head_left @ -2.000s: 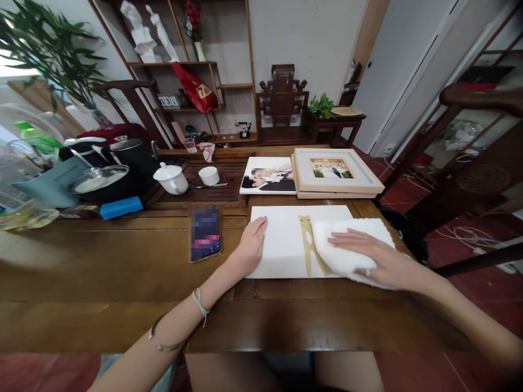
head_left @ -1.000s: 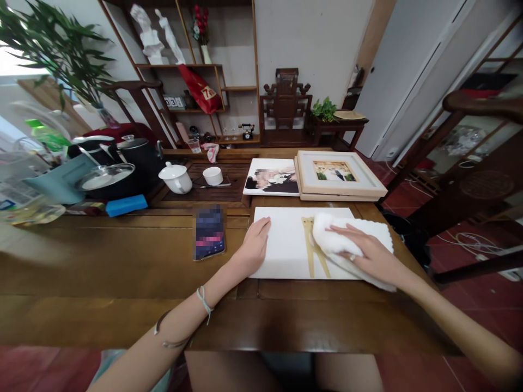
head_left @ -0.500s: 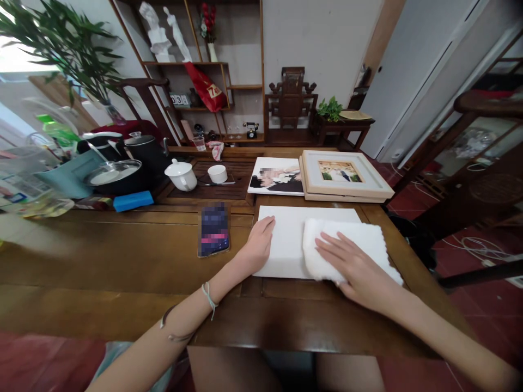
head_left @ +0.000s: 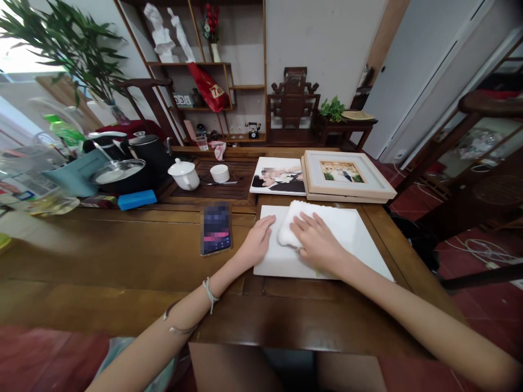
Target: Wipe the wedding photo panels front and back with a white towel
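A white flat panel lies on the wooden table. My left hand rests along its left edge, fingers stretched out and close together. Over the panel's upper middle is a folded white cloth, fluffy at its edges. My right hand presses down on this cloth, fingers over its top and the thumb side at its near edge. The palm hides part of the cloth. Left of my left hand lies a phone, screen up and partly pixelated.
Behind the panel lie a photo print and stacked frames. A lidded white bowl and small white cup stand on the dark tea tray. A blue block, a pot and a black kettle are at left.
My right hand has slid the cloth leftward and away from me, from the panel's right side to its upper middle. My left hand stays at the left edge.
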{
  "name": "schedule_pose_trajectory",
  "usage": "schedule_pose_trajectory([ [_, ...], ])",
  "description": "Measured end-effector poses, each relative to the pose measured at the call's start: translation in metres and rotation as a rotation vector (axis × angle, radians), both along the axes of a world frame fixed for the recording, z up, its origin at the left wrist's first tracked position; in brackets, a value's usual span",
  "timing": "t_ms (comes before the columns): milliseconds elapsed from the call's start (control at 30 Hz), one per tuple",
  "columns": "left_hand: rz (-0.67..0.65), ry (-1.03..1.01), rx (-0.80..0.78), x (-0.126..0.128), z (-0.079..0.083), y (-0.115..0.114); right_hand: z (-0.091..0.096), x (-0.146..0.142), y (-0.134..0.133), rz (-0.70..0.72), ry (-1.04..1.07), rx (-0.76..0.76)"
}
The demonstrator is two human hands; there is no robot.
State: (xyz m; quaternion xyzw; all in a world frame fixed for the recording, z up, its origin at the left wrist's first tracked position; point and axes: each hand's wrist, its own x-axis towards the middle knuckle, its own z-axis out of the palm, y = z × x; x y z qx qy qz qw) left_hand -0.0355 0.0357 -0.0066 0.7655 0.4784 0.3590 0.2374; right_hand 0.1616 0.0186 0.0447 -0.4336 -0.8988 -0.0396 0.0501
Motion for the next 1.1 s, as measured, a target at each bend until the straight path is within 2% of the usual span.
schedule_pose_trajectory([
  [100, 0.104, -0.139, -0.099, -0.001, 0.006, 0.002, -0.002, -0.030, -0.012, 0.049, -0.014, 0.031],
  [200, 0.148, -0.224, -0.170, -0.001, 0.011, 0.002, -0.004, -0.043, -0.048, 0.193, -0.006, 0.087],
  [300, 0.152, -0.228, -0.173, -0.001, 0.014, 0.000, -0.002, -0.033, -0.078, 0.329, 0.025, 0.036],
  [367, 0.143, -0.157, -0.104, 0.000, 0.013, -0.002, 0.003, -0.018, -0.081, 0.343, 0.057, -0.042],
  [433, 0.119, -0.049, 0.007, 0.000, 0.012, -0.003, 0.008, 0.000, -0.067, 0.271, 0.094, -0.110],
  [567, 0.074, 0.119, 0.145, 0.001, 0.006, -0.006, 0.015, 0.021, -0.011, 0.047, 0.195, -0.140],
  [667, 0.061, 0.176, 0.173, 0.002, 0.003, -0.007, 0.020, 0.017, 0.031, -0.002, 0.313, -0.199],
  [767, 0.026, 0.229, 0.186, 0.004, 0.005, -0.008, 0.024, -0.002, 0.060, 0.016, 0.373, -0.269],
  [867, -0.006, 0.262, 0.182, 0.004, 0.011, -0.010, 0.025, -0.027, 0.076, 0.070, 0.410, -0.317],
  [967, -0.009, 0.248, 0.188, 0.004, 0.015, -0.011, 0.022, -0.041, 0.079, 0.119, 0.426, -0.336],
  [1100, -0.011, 0.251, 0.167, 0.003, 0.013, -0.011, 0.021, -0.025, 0.073, 0.120, 0.418, -0.324],
])
